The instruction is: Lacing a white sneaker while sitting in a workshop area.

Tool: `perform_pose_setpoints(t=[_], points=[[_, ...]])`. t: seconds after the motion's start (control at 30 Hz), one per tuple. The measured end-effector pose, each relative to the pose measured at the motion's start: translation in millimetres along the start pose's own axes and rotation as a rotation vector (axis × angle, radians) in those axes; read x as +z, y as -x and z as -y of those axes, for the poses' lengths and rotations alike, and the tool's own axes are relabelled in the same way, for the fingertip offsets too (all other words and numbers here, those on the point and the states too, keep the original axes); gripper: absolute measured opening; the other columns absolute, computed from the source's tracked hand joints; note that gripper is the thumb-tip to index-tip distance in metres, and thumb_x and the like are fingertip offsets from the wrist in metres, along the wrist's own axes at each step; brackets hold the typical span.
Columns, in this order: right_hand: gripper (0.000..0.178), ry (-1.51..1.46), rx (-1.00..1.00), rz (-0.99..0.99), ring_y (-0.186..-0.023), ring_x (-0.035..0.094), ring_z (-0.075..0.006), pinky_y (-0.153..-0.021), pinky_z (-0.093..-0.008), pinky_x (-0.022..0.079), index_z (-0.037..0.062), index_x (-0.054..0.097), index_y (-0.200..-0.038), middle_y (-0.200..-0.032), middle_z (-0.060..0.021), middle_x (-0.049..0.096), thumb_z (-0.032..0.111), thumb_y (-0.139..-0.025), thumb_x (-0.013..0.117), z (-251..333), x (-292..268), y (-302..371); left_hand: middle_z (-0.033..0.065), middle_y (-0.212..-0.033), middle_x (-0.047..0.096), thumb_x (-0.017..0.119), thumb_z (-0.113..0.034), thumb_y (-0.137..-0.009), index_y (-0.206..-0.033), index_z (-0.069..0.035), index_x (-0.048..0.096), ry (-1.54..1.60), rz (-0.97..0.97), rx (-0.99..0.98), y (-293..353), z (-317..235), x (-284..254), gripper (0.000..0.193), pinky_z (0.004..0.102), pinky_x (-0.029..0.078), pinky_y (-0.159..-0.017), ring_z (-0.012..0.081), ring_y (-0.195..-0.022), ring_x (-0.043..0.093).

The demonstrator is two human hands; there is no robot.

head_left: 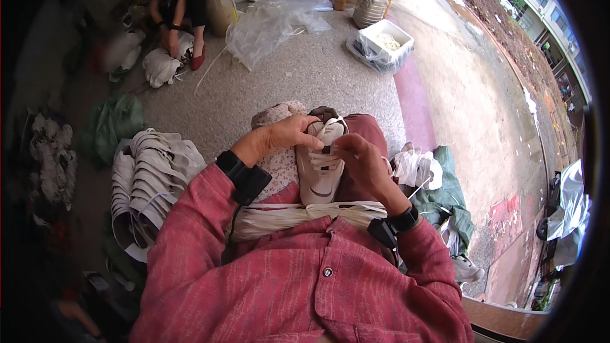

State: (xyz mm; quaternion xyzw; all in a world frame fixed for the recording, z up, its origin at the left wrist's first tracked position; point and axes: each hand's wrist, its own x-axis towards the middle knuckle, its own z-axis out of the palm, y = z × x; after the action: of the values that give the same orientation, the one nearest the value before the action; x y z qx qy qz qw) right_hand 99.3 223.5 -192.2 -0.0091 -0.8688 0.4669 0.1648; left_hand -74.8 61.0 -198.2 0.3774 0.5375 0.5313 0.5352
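Observation:
A white sneaker (318,181) lies on my lap between my thighs, its toe toward my belly and its dark-lined opening away from me. White shoelace (324,164) crosses its front in rows. My left hand (289,134) grips the upper beside the opening and tongue, thumb laid over the front. On the other side, my right hand (363,160) is closed with fingertips pinched at the eyelets, on the shoelace as far as I can see; its fingers partly hide the grip. A bundle of loose white laces (302,219) lies across my lap, against my shirt.
Stacked white shoe uppers (155,174) stand at my left, near a green sack (114,127). More white shoes (419,168) rest on green cloth (445,197) at my right. Ahead are a plastic-lined white box (384,44), clear plastic sheeting (273,32) and another person (175,0) handling white pieces.

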Motion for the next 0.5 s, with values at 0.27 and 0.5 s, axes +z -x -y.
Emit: perform_pose_setpoints(t=[0.27,0.5], points=[[0.014,0.306,-0.194,0.066,-0.087,0.061,-0.0279,-0.077,-0.0382,0.048,0.0044,0.058,-0.096,-0.089,-0.0099,0.063,0.002,-0.083,0.063,18,2,-14,0.0042,-0.117,0.060,0.060,-0.017,-0.094,-0.130,0.003,0.050,-0.061,-0.138,-0.010,-5,6,-1,0.042,0.0245,0.043,-0.092,0.0088,-0.105,0.054],[0.020,0.884,-0.495,0.226,-0.098,0.054,-0.0252,-0.081,-0.0367,0.040,0.0079,0.058,-0.099,-0.094,-0.0082,0.054,0.013,-0.081,0.066,33,9,-32,0.0044,-0.116,0.061,0.056,-0.014,-0.095,-0.128,0.003,0.052,-0.106,-0.195,-0.031,-10,12,-2,0.037,0.0255,0.043,-0.092,0.0095,-0.105,0.054]])
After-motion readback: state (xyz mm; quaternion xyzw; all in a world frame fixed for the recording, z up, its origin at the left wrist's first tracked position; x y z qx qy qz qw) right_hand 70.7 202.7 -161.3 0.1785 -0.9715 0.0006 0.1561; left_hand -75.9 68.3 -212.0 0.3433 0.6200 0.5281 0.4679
